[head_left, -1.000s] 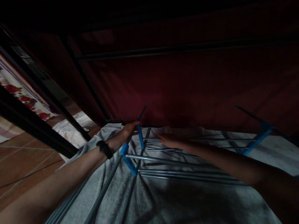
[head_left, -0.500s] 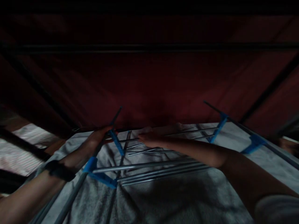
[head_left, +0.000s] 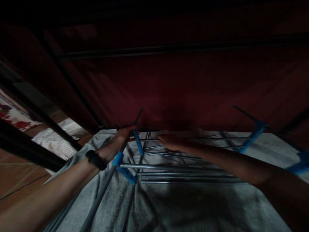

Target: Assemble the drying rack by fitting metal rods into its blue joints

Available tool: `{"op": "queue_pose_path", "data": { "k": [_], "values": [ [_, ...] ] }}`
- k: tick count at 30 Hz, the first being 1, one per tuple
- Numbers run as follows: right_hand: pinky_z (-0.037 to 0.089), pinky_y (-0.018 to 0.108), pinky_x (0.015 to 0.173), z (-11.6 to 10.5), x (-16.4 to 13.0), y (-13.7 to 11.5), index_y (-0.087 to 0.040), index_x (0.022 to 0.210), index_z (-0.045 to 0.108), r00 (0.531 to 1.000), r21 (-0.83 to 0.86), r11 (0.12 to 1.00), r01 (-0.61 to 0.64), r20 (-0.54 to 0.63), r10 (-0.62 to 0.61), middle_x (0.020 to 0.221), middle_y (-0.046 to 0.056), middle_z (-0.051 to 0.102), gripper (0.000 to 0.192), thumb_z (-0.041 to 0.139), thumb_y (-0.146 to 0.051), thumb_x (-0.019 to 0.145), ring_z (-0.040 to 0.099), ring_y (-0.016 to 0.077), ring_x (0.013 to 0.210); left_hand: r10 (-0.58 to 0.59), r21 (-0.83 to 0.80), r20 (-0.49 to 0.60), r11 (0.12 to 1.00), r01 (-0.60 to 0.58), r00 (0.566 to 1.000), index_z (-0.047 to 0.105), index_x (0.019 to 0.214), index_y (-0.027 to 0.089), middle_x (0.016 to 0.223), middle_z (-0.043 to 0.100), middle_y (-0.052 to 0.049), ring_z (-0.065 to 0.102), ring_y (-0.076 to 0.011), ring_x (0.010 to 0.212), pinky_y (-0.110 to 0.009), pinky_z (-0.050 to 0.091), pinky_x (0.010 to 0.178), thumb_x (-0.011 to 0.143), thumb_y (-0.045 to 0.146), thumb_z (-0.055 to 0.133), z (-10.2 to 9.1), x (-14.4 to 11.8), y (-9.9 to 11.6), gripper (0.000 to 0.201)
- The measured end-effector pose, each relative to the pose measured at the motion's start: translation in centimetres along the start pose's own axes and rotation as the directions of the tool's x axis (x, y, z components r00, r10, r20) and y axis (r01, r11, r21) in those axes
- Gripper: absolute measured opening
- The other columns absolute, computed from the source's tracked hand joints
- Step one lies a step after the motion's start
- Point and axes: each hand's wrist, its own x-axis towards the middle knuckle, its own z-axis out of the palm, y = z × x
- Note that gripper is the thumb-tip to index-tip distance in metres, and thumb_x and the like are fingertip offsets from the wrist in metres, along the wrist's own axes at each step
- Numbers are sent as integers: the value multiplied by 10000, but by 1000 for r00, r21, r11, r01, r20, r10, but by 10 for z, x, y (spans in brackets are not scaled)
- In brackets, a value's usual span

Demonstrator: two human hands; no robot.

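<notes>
My left hand point(head_left: 123, 134), with a dark band at the wrist, is closed around a grey pole at the upper blue plastic bracket point(head_left: 138, 141). My right hand point(head_left: 170, 142) is closed on a thin metal rod point(head_left: 150, 140) that runs from that bracket toward the far-right blue bracket point(head_left: 254, 137). A nearer blue bracket point(head_left: 125, 170) sits lower on the left pole point(head_left: 102, 196), with a thicker metal rod point(head_left: 149, 166) at its corner. Several loose metal rods point(head_left: 169, 182) lie side by side below it. The right fingertips are dim and partly hidden.
A grey cloth point(head_left: 164, 209) lies under the frame. Behind it rises a dark red panel point(head_left: 169, 83) with black bars point(head_left: 154, 50). Tiled floor point(head_left: 19, 174) and a striped cloth point(head_left: 59, 138) show at left. Another blue bracket point(head_left: 300, 162) is at the right edge.
The view has turned left, so the frame and both hands appear farther right and more floor shows. Both hands keep nearly the same places on the frame.
</notes>
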Motion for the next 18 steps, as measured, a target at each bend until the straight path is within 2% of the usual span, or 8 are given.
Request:
{"op": "queue_pose_path", "data": {
  "k": [8,18],
  "values": [
    [436,280,868,-3,-5,2,-189,1186,635,1000,-43,999,22,6,-22,1280,102,701,330,340,-314,1110,667,224,1146,13,-2,-7,1000,-13,1000,693,785,160,757,758,-80,721,-231,748,-328,576,663,714,346,705,3,-4,-1,200],
    [420,287,853,-7,-9,-1,-177,1152,648,1000,-20,1000,14,-6,-14,1210,109,723,316,369,-318,1106,675,232,1125,43,-36,3,998,-43,999,695,826,166,756,742,-61,715,-236,749,-339,559,669,693,336,713,1,2,-7,217]
  ]
}}
